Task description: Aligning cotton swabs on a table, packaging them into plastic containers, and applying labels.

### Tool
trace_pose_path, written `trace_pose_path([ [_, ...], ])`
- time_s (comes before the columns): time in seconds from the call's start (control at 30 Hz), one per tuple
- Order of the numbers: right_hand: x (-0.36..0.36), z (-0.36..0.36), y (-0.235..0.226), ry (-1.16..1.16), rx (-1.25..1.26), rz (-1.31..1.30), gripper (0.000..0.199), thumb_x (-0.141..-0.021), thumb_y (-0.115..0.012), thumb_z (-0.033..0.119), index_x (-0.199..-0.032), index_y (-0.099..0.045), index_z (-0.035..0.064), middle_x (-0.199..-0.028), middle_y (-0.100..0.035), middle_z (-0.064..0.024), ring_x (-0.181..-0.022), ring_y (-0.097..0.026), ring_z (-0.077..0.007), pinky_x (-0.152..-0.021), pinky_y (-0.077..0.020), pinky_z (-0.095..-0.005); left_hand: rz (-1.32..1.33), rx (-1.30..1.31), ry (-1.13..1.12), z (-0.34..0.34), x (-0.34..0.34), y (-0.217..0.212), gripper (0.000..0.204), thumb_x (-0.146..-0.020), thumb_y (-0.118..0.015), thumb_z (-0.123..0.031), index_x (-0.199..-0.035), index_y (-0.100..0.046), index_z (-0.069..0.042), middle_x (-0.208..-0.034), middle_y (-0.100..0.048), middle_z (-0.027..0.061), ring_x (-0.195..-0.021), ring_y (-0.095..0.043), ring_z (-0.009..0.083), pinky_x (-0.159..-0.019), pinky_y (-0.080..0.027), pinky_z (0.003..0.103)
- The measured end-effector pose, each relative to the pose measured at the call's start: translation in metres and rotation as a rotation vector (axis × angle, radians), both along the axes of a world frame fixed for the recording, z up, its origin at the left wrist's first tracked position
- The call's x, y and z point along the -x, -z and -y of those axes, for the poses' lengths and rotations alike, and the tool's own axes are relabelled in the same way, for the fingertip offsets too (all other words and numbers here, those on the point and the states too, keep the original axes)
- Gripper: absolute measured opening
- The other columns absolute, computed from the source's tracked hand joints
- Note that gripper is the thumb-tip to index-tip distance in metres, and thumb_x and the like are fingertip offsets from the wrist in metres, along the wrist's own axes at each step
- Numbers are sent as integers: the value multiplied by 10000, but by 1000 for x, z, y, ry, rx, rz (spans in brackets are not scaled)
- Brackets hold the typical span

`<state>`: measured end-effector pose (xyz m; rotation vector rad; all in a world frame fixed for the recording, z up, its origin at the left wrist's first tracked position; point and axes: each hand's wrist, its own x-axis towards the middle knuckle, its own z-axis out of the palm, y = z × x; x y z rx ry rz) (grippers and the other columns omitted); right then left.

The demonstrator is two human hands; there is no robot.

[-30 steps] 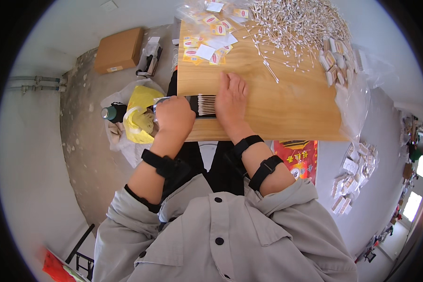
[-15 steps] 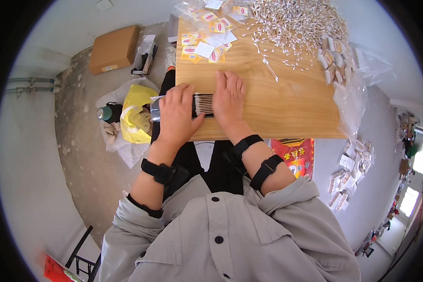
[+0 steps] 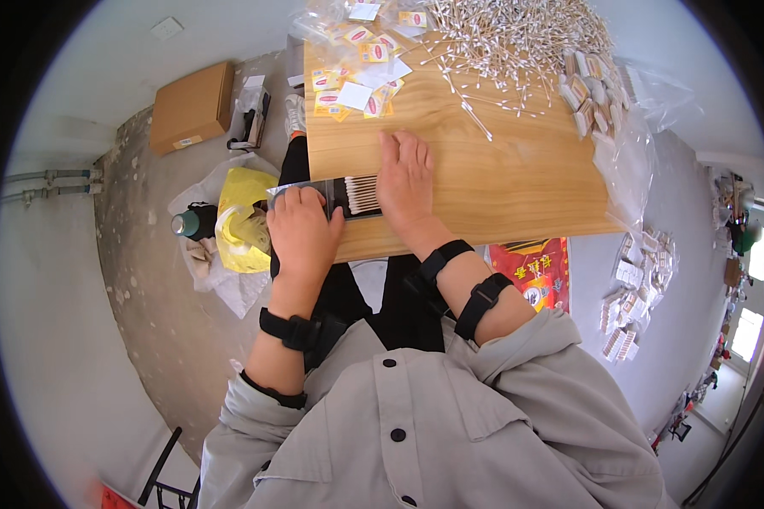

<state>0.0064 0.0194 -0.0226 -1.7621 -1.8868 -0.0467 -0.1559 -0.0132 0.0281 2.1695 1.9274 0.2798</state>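
Floor, far left: brown cardboard box (image 3: 192,106) and, nearer the desk, a yellow bag (image 3: 244,216) on white plastic w/ a dark green bottle (image 3: 187,224) beside it.

Left hand (image 3: 301,231) sits at the near left corner of the wooden desk (image 3: 501,178), fingers curled down over the left end of a clear sleeve (image 3: 331,197), gripping it. The sleeve holds a neat row of cotton swabs (image 3: 363,193), white tips lined up, lying along the near edge betw. the two hands.

Right hand (image 3: 406,180) is just right of that row, palm down, fingers flat and spread on the desk, heel side against the swab tips; pressing, not gripping anything as far as can be seen.

Far left corner of desk: small yellow-and-white packets (image 3: 356,64) and label cards in a loose scatter. Far edge, centre to right: big heap of loose swabs (image 3: 518,42), unsorted. Far right corner: a few filled bundles (image 3: 590,93) by crumpled clear plastic. On the floor to the right, more filled packs (image 3: 632,288) lie in a pile.

Progress, judged: one batch is lined up and partly in its sleeve, not visibly sealed. Some packs done, but the loose heap is large, so most of the work looks left.
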Motion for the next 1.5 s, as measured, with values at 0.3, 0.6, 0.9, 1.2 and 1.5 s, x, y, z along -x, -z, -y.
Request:
trace_pose_path([
  [0.3,4,2,-2,-37,19,-4,367,-836,-506,61,-1200,-540,26,-1145,-497,-140,-1125,-461,-330,-1002,-347,-432,-225,106,113,-19,3,-2,146,-739,-602,-207,-741,-661,-74,-811,-657,89,-801,-651,291,-751,-473,438],
  [0.6,24,0,1,-24,18,-44,346,-823,-494,84,-1159,-537,13,-1123,-518,-141,-1138,-472,-311,-1087,-285,-466,-64,49,103,-18,4,-5,157,-738,-614,-210,-727,-635,-55,-796,-637,101,-806,-623,295,-737,-447,447],
  [0.9,54,-5,3,2,-1,-76,349,-837,-494,98,-1171,-537,6,-1141,-517,-140,-1185,-456,-307,-1100,-283,-474,-115,0,108,-12,4,4,165,-763,-619,-213,-737,-634,-51,-784,-628,99,-801,-619,301,-742,-441,452],
  [1.2,60,-3,-6,20,68,-116,346,-867,-496,81,-1201,-531,0,-1195,-490,-136,-1217,-432,-315,-1105,-274,-462,803,-244,-456,-10,62,69,365,-833,-749,-250,-1045,-592,4,-860,-642,73,-764,-603,197,-738,-473,344],
  [1.5,69,2,-6,22,64,-80,369,-876,-498,65,-1237,-510,-8,-1214,-480,-150,-1234,-419,-321,-1095,-276,-464,1711,202,-787,-3,31,72,206,-834,-772,-159,-955,-668,-28,-862,-679,5,-733,-605,63,-672,-478,223],
])
